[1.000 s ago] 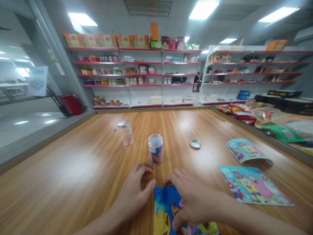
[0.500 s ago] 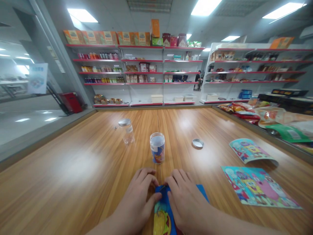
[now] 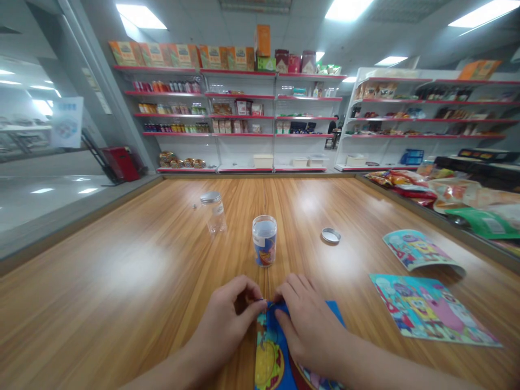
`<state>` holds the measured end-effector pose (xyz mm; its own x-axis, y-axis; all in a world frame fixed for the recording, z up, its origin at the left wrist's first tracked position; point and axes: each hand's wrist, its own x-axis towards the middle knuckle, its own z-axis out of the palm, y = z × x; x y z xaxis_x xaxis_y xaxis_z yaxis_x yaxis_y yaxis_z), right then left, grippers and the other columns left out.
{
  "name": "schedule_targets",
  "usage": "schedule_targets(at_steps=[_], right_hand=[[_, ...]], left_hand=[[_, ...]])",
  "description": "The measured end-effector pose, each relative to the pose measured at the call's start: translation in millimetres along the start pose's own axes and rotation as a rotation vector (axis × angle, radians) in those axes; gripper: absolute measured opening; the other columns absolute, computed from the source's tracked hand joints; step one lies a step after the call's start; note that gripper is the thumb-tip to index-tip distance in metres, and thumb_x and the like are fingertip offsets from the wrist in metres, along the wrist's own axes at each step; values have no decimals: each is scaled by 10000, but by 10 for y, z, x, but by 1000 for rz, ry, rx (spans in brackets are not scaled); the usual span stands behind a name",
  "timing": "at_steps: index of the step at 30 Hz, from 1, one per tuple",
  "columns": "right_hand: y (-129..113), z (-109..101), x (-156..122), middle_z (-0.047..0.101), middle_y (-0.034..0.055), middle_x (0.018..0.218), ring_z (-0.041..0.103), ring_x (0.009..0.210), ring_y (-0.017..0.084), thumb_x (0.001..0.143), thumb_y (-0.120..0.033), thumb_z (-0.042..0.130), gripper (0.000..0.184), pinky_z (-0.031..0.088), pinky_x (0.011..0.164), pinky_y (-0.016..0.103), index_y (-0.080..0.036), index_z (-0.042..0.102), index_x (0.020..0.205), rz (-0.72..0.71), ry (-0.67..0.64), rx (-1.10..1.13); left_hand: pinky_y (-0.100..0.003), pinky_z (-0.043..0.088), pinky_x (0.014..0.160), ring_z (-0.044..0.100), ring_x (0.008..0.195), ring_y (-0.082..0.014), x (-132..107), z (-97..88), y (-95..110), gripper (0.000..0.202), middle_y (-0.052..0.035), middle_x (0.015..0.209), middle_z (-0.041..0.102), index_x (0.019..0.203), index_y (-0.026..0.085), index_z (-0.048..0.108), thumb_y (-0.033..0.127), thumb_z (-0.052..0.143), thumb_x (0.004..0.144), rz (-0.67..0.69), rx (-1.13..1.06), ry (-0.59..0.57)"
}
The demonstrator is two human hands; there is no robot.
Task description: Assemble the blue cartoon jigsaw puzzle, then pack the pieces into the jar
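Observation:
A blue picture sheet (image 3: 268, 357) with a printed burger lies at the table's near edge, partly covered by my hands and arms. My left hand (image 3: 231, 311) pinches its far left corner between thumb and forefinger. Over the far edge curl the fingers of my right hand (image 3: 306, 314), its palm above the sheet and the thumb near that edge. Just beyond my hands stands an open clear jar (image 3: 265, 244) with a rolled picture sheet inside. Farther left is a clear jar with a silver lid (image 3: 213, 214).
A loose silver lid (image 3: 331, 235) lies right of the open jar. Two cartoon sheets, one curled (image 3: 418, 249) and one flat (image 3: 433, 309), lie on the right. Snack bags (image 3: 479, 222) border the table's right side. Stocked shelves (image 3: 239, 132) stand beyond.
My left hand has turned and closed into a pinch at the sheet's corner. My right hand stays on the sheet with slight finger movement. The view has shifted slightly.

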<state>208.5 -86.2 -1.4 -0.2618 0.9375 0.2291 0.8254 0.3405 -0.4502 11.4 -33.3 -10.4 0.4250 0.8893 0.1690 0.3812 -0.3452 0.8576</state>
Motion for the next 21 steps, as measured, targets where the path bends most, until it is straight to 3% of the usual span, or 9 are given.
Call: schedule_targets(at_steps=[5,9,12,15,21], right_hand=[[1,-22,2,559,65,1025,482,988,251,919,-146,525,119,374,893,405,-197,577,1013,-6,0,19],[-31,-42,-12,561,55,1032,486,998,253,941,-238,568,120,367,900,409,-217,589,1058,-25,-7,19],[-54,-37,-20,557,54,1024,486,999,258,890,-265,642,144,366,890,405,-213,592,1014,-26,-2,8],[-60,-33,-13,561,53,1014,488,990,253,856,-234,657,143,365,877,395,-201,583,974,-5,-3,22],[-24,-40,22,595,17,999,504,962,222,786,-158,703,241,340,871,379,-204,567,979,2,22,156]], left_hand=[[-284,502,723,621,776,-172,33,-14,-17,157,-21,818,649,906,169,630,322,662,891,-15,-168,10],[-276,500,740,638,805,-172,21,17,23,162,-35,853,672,932,157,664,309,693,884,-32,-296,12],[-252,490,646,609,672,-141,31,53,74,246,-23,748,646,903,135,652,331,779,826,-174,-619,16],[-234,499,598,596,627,-118,59,56,114,293,-32,771,642,900,123,619,266,839,768,-336,-975,46],[-180,439,499,531,582,-75,90,-12,136,231,-11,804,578,1011,138,589,114,735,835,-474,-1231,55]])
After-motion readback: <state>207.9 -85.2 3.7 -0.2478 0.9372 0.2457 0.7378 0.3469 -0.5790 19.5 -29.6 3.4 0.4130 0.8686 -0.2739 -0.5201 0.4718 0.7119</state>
